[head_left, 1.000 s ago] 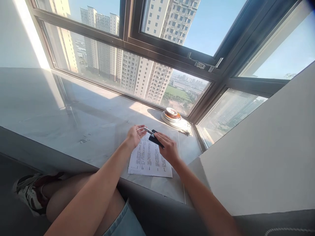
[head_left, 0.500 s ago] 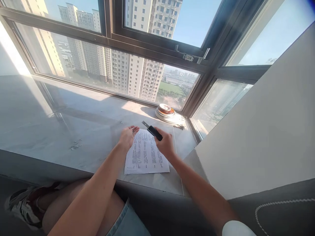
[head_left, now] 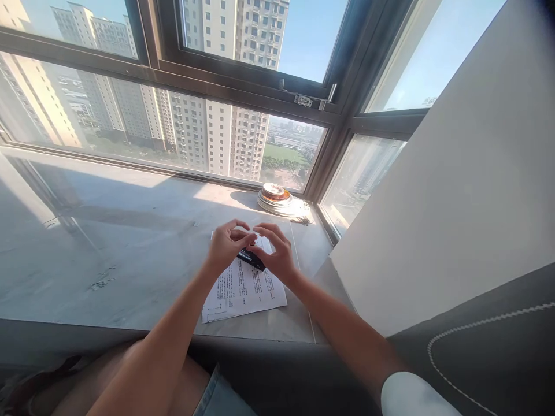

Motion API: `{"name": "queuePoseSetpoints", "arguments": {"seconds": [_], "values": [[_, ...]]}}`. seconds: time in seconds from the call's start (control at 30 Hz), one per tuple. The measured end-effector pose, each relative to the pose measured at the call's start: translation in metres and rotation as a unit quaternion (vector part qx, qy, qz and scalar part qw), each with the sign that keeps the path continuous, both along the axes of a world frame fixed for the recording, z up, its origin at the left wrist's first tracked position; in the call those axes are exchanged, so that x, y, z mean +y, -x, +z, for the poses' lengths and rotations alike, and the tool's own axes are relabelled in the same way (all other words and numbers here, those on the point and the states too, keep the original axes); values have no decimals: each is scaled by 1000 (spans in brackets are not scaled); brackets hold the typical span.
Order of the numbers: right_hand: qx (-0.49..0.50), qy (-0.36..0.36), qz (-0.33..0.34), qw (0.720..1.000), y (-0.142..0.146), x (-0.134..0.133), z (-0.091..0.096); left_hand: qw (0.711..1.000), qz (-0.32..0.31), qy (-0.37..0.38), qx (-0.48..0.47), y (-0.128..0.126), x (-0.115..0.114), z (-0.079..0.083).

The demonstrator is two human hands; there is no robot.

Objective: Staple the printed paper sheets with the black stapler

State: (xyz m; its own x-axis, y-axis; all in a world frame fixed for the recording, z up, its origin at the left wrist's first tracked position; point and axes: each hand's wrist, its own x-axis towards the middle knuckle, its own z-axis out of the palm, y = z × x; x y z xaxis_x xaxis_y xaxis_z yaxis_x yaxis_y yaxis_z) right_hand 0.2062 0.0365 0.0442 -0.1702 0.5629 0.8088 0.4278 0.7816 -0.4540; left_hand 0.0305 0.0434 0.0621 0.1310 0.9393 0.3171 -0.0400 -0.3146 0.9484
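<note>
A small black stapler (head_left: 252, 260) sits between both hands above printed sheets of paper (head_left: 237, 289) on the grey stone sill (head_left: 130, 242). My right hand (head_left: 275, 254) curls over the stapler's right end and grips it. My left hand (head_left: 225, 244) has its fingers bent and pinched at the stapler's upper left end. Most of the stapler is hidden by the fingers.
A stack of round plates (head_left: 276, 199) stands at the back right corner of the sill, with a small bunch of keys (head_left: 306, 220) beside it. Window frames rise behind. A white wall panel (head_left: 455, 190) closes the right side. My bent knee shows at bottom left.
The left hand, open half a second ago, has closed onto the stapler's end. The stapler has come down closer to the paper. The view has shifted to the right.
</note>
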Motion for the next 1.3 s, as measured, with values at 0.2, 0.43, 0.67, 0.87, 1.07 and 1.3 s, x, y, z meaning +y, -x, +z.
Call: {"name": "queuePoseSetpoints", "arguments": {"seconds": [0.2, 0.43, 0.67, 0.87, 1.07, 1.3], "values": [[-55, -97, 21, 994, -3, 1, 2, 999, -34, 25, -29, -4, 1, -10], [-81, -83, -8, 993, -24, 19, 2, 992, 76, -58, 88, 4, 5, -3], [34, 163, -160, 973, -95, 84, -35, 839, 405, -19, 362, 80, 69, -32], [-20, 239, -193, 951, -116, 106, -59, 805, 344, 21, 483, 98, 105, -66], [-79, 192, -216, 954, -103, 97, -48, 811, 315, -11, 493, 102, 102, -69], [-49, 101, -65, 992, -39, 45, -17, 845, 318, 10, 429, 103, 94, -71]]}}
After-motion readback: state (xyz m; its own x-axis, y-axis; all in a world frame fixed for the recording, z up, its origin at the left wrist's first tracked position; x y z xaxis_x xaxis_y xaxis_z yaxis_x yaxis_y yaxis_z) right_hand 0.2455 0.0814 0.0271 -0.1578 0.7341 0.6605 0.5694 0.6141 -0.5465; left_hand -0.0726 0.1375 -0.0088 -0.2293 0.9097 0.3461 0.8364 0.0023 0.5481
